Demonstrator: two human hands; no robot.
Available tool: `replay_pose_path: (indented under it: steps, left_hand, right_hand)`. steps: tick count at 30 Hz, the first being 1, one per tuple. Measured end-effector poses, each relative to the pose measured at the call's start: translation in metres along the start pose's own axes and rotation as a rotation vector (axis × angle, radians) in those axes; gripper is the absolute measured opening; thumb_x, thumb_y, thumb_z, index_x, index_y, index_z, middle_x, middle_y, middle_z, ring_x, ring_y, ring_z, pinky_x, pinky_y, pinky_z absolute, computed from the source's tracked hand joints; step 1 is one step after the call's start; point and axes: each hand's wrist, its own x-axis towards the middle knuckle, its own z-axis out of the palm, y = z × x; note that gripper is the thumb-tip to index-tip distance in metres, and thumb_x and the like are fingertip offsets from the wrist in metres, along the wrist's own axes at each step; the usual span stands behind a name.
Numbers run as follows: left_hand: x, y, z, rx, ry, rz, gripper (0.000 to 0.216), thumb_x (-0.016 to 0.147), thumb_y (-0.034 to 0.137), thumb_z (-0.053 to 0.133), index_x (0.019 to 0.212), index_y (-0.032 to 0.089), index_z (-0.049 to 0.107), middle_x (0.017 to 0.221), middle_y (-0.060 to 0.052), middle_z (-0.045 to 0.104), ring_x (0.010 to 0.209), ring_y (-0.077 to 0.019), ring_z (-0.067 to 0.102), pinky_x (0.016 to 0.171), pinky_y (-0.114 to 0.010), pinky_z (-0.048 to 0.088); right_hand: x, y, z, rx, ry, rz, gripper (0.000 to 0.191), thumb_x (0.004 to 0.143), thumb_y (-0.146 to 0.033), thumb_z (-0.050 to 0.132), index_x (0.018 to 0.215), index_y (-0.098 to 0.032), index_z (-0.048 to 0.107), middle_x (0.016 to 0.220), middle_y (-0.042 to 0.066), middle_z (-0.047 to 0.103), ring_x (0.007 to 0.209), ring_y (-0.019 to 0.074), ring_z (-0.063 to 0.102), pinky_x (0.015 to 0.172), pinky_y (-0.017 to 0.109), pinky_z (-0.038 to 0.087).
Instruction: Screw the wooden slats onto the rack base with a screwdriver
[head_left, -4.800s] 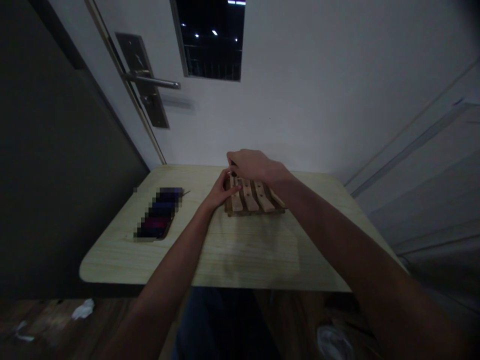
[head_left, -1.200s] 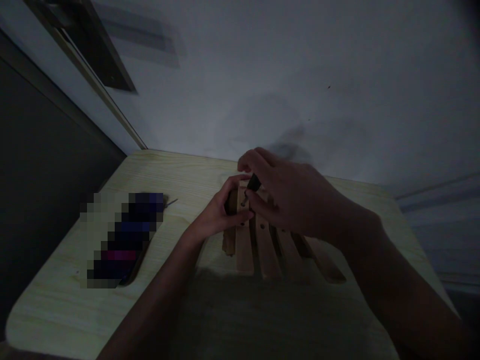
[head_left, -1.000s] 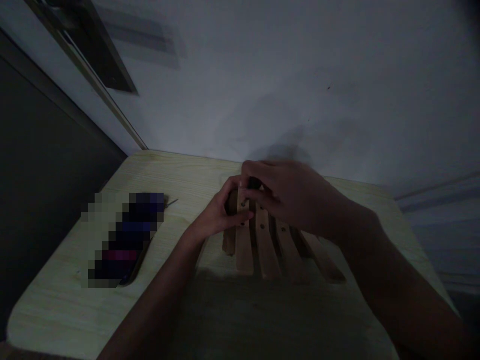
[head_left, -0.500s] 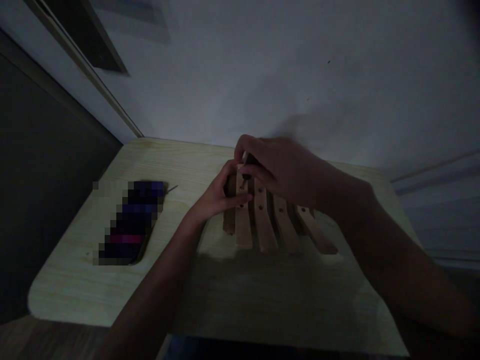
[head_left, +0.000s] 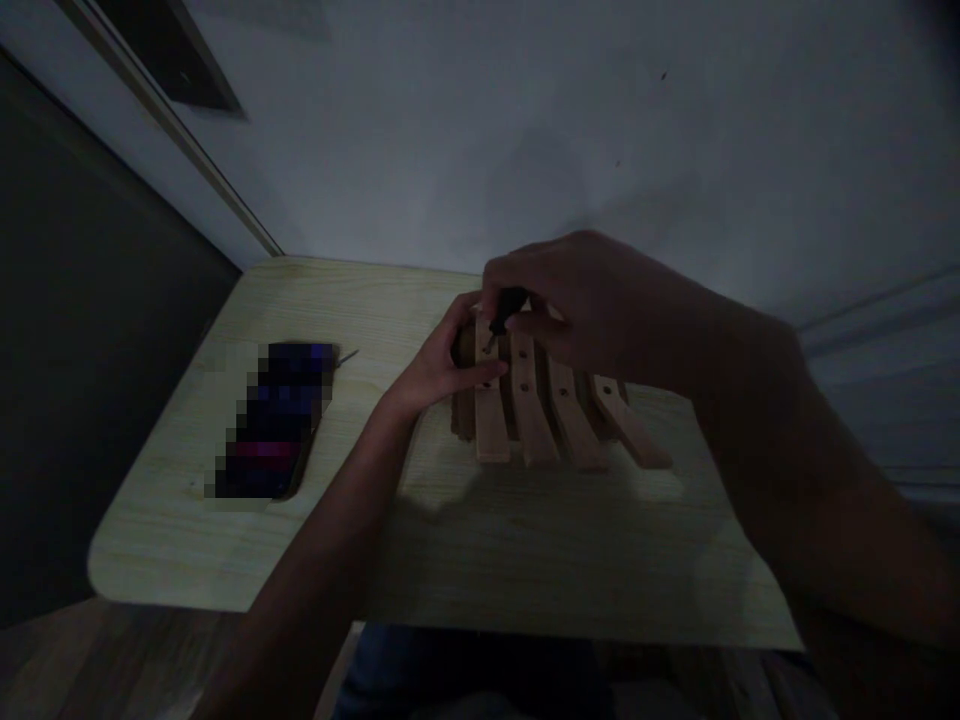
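Note:
A wooden piece (head_left: 493, 435) with several angled slats lies near the middle of the table, screw holes along its slats. My left hand (head_left: 452, 360) grips its left end, thumb laid across the leftmost slat and fingers round the far side. Above that slat, my right hand (head_left: 551, 295) is closed round the dark handle of a screwdriver (head_left: 510, 308). The screwdriver is tilted, its thin tip down at the upper hole of the leftmost slat. Whether a screw sits under the tip is too dark to tell.
On the left of the light wood-grain table (head_left: 525, 560) lies a phone (head_left: 274, 420) with a blurred screen. A thin metal rod (head_left: 348, 357) sticks out by its top right corner. A pale wall (head_left: 420, 130) stands right behind the table.
My right hand has turned on the screwdriver, its wrist now higher and the handle more exposed. The left hand keeps its grip on the wooden piece. The whole view has shifted slightly.

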Motion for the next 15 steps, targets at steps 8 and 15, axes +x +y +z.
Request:
replay_pose_path:
  steps: [8,15]
  left_hand:
    - [0.001,0.0,0.001,-0.008,0.016,0.021,0.068,0.071,0.036,0.074,0.128,0.021,0.04,0.128,-0.009,0.05,0.123,-0.0267,0.047,0.106,-0.043,0.038]
    - [0.003,0.002,0.001,0.008,-0.01,0.012,0.071,0.071,0.041,0.074,0.129,0.022,0.038,0.13,-0.009,0.05,0.122,-0.0274,0.048,0.105,-0.043,0.037]
  right_hand:
    - [0.011,-0.012,0.01,-0.235,0.09,0.312,0.038,0.092,-0.046,0.041,0.088,-0.015,0.062,0.079,0.009,0.063,0.078,0.0217,0.059,0.065,0.03,0.034]
    - [0.003,-0.006,0.005,0.065,0.053,-0.031,0.024,0.082,-0.015,0.055,0.106,-0.016,0.052,0.106,0.006,0.056,0.083,0.013,0.054,0.07,0.024,0.037]
